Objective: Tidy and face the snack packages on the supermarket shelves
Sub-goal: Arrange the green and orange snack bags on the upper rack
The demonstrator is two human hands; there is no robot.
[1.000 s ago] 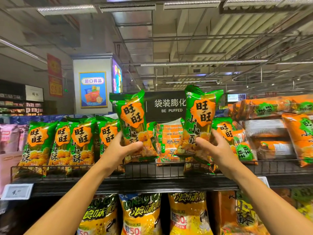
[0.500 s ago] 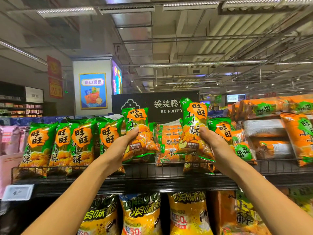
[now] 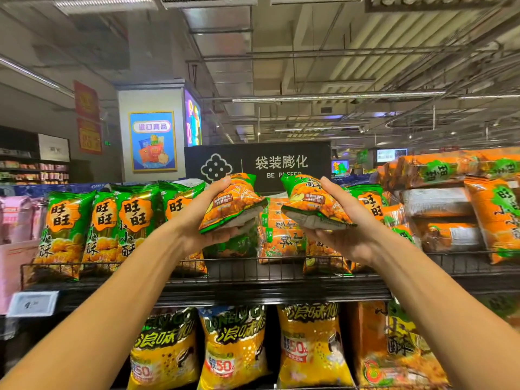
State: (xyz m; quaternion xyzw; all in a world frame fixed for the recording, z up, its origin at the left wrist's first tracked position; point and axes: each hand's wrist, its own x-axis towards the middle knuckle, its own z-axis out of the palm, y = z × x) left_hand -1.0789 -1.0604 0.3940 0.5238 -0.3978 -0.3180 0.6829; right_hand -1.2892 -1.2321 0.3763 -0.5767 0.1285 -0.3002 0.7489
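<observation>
Two snack packages (image 3: 233,204) (image 3: 312,204), one per hand (image 3: 202,220) (image 3: 349,229)

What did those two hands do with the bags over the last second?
Both held bags came down and tipped forward: the left hand now holds its bag top-away, bottom seam toward the camera, and the right hand does likewise with its bag. Neither was let go. The shelf's standing row stayed put.

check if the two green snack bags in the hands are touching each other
Apart. The head view shows the left-hand bag and the right-hand bag with orange packs visible through the gap between them.
</observation>
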